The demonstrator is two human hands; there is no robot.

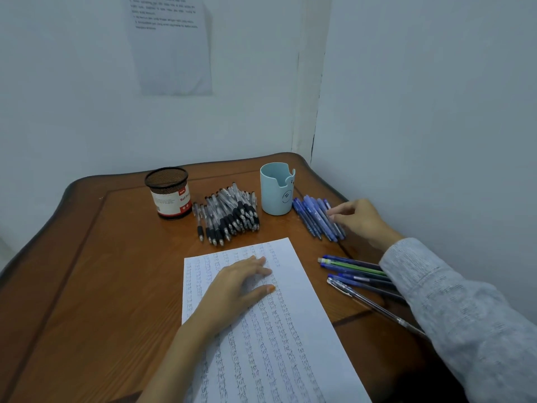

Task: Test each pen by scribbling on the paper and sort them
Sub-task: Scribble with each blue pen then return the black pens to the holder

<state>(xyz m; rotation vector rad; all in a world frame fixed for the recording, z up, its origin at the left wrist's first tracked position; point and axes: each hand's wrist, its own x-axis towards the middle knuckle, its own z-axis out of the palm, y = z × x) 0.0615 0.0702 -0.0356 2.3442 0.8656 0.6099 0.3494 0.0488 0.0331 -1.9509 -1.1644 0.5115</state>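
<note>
The left hand [241, 283] is laid flat on the paper [290, 344] at the lower centre of the frame, fingers straight, so that the sheet is pinned to the table [87, 271]. The right hand [360, 219] is stretched out at the centre right. Its fingertips [337, 211] are lightly curled and set against the right edge of a pile of blue pens [311, 216]. Whether a pen is already pinched between thumb and fingers cannot be told, as the contact is too small and blurred. The coming move is judged to turn on this pile: it lies just left of the right hand's fingers and well above and to the right of the left hand, so the right hand is clearly the nearer. The pens are laid side by side, with their long axes running from upper left to lower right, so a pen at the right edge would be taken across its barrel and brought down-left to the paper. Below the right forearm, partly covered by the grey sleeve [436, 286], a looser group of pens [354, 269] is laid nearly level, with a clear pen [374, 306] slanting beneath it. Left of the blue pile a pale blue cup [276, 193] is stood, then a heap of black-grip pens [229, 213] and a mesh pot [168, 193]. A printed sheet [171, 45] is fixed to the wall at the upper left.
</note>
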